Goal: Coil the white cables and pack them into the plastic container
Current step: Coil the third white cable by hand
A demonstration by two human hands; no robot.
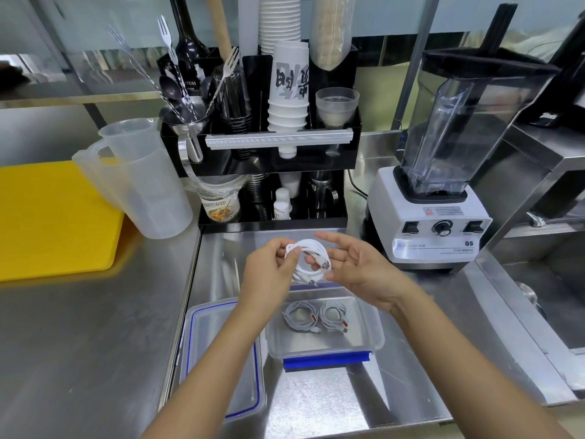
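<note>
A coiled white cable (pixel 305 259) hangs in the air above the far rim of the clear plastic container (pixel 373 335). My left hand (pixel 269 277) pinches the coil's left side between thumb and fingers. My right hand (pixel 354 269) supports its right side near the plug, fingers spread. Two more coiled white cables (pixel 315 316) with orange-tipped plugs lie side by side on the container's floor. The container's blue latch (pixel 326 359) faces me.
The container's lid (pixel 209 340) with a blue seal lies on the steel counter to its left. A blender (pixel 440 191) stands at the right, a black cup organiser (pixel 262 137) behind, clear jugs (pixel 142 185) and a yellow board (pixel 53 217) at the left, a sink at the far right.
</note>
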